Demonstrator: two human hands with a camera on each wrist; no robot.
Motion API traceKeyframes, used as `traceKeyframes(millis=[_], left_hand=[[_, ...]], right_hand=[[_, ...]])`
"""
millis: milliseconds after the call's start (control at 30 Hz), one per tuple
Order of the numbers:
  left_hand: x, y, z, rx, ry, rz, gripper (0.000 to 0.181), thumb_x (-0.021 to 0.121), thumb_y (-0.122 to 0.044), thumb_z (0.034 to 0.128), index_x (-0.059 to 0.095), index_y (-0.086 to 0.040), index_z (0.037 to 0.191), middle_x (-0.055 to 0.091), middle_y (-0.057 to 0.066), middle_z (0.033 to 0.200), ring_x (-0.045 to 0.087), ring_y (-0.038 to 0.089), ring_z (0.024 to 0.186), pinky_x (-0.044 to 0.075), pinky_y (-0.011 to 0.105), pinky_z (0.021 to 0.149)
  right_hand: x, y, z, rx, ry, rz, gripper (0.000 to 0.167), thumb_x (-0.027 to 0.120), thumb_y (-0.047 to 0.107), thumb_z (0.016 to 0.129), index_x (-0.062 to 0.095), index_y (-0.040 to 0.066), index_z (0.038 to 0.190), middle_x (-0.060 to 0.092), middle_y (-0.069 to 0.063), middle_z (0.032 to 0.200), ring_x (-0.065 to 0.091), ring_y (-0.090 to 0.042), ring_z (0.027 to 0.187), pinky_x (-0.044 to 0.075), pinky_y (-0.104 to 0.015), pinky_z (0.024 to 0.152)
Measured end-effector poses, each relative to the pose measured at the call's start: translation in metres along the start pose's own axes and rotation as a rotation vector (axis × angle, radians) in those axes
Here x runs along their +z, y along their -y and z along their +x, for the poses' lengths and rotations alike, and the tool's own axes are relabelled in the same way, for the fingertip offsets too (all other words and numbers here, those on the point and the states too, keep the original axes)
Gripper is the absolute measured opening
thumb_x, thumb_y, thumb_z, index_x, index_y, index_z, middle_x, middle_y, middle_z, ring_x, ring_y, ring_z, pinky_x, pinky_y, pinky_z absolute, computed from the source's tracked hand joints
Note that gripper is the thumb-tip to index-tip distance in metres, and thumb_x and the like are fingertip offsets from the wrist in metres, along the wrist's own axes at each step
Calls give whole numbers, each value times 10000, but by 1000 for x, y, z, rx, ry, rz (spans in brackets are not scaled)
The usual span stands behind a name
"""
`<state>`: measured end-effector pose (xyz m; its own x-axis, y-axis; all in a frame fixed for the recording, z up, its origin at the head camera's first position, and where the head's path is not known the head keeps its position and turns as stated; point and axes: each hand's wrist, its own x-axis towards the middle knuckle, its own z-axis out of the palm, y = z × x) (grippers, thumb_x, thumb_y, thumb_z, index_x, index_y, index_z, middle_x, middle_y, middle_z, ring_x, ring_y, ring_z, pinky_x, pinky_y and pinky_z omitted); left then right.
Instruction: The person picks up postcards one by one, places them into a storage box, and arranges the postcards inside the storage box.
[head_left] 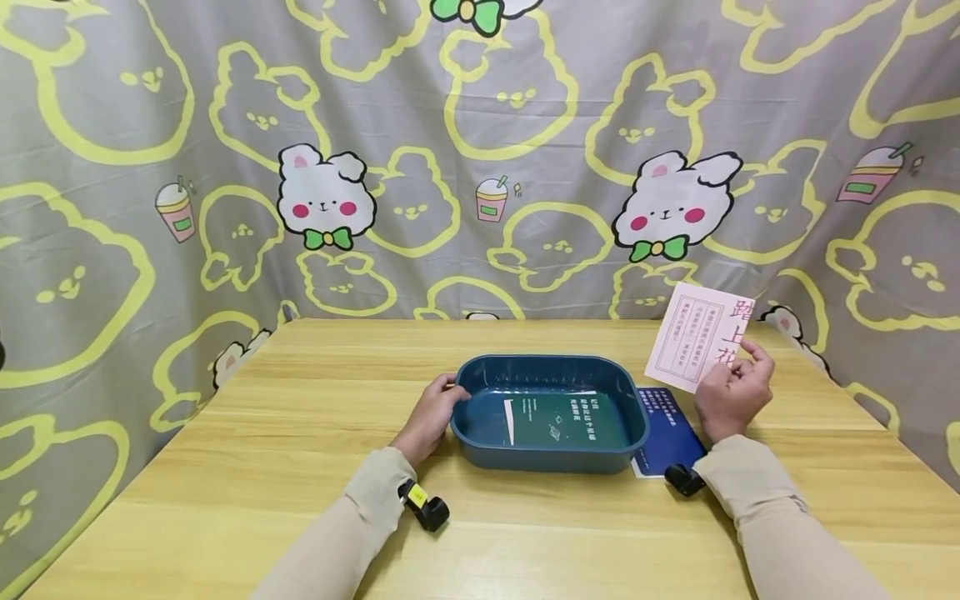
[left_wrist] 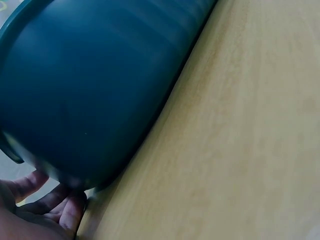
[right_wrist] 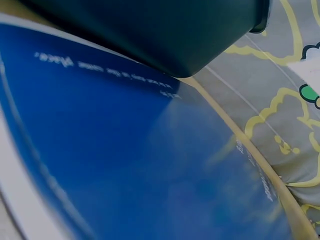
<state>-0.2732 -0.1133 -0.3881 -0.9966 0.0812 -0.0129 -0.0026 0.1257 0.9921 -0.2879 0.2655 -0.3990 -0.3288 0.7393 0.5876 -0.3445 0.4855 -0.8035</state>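
A dark teal plastic basin (head_left: 551, 460) sits on the table, with a green printed card (head_left: 551, 421) lying flat inside. My left hand (head_left: 432, 414) grips the basin's left end, thumb over the rim and fingers against the outer wall; the left wrist view shows these fingers (left_wrist: 72, 212) low on the wall (left_wrist: 95, 95). Raised above the table on the right, a pale pink card (head_left: 686, 337) with red characters is pinched in my right hand (head_left: 735, 392). Below that hand lies a blue printed card (head_left: 667, 429), partly under the basin's right edge; it fills much of the right wrist view (right_wrist: 125, 140).
The light wood table (head_left: 300, 467) extends around the basin. Behind it hangs a grey curtain (head_left: 420, 100) with yellow outlines and white rabbit faces. Black wrist cameras are strapped at both cuffs, close above the table.
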Motion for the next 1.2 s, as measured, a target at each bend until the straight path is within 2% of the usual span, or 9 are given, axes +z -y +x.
traceKeyframes(millis=[167, 467, 667, 767, 900, 1100, 1200], left_hand=[[0, 0, 0, 3, -1, -2, 367, 495, -106, 907, 505, 17, 1253, 502, 182, 1286, 443, 331, 1198, 339, 509, 1044], [0, 0, 1, -6, 1, 1, 374, 487, -111, 919, 499, 15, 1271, 485, 184, 1322, 424, 343, 1223, 315, 528, 1064], [1, -1, 0, -9, 4, 6, 374, 487, -115, 922, 502, 14, 1272, 491, 179, 1312, 430, 339, 1209, 328, 522, 1053], [1, -2, 0, -13, -3, 4, 369, 492, -116, 915, 508, 11, 1261, 498, 175, 1300, 432, 333, 1208, 329, 512, 1052], [1, -2, -1, -14, -11, 0, 366, 497, -115, 910, 511, 10, 1253, 500, 172, 1295, 428, 332, 1213, 328, 511, 1052], [1, -2, -1, -8, -5, -3, 367, 499, -115, 906, 512, 14, 1249, 497, 174, 1296, 421, 335, 1218, 323, 516, 1052], [0, -1, -1, -4, -2, -5, 364, 498, -117, 907, 512, 15, 1246, 495, 177, 1294, 417, 337, 1219, 319, 518, 1053]], right_hand=[[0, 3, -1, -14, 7, 17, 521, 453, -32, 743, 536, 24, 1254, 433, 103, 638, 397, 22, 501, 272, -95, 449], [3, 6, -2, -89, -5, 54, 530, 442, -10, 768, 495, 111, 1281, 466, 126, 711, 398, 48, 530, 290, -99, 484], [3, 3, -3, -164, -6, 68, 572, 460, -12, 743, 499, 100, 1303, 460, 145, 722, 390, 58, 539, 296, -99, 494], [3, 2, -3, -195, -2, 62, 594, 470, 12, 727, 497, 94, 1315, 491, 92, 724, 392, 61, 545, 306, -99, 504], [3, 4, -4, -187, 23, 55, 592, 482, 39, 742, 485, 110, 1330, 521, 36, 757, 416, 72, 565, 329, -88, 531], [3, 10, -7, -173, 70, 100, 613, 508, 3, 755, 458, 114, 1356, 515, 138, 828, 472, 54, 624, 374, -104, 586], [3, 13, -8, -196, 92, 110, 641, 527, -12, 755, 436, 112, 1377, 528, 150, 867, 484, 46, 653, 385, -122, 617]])
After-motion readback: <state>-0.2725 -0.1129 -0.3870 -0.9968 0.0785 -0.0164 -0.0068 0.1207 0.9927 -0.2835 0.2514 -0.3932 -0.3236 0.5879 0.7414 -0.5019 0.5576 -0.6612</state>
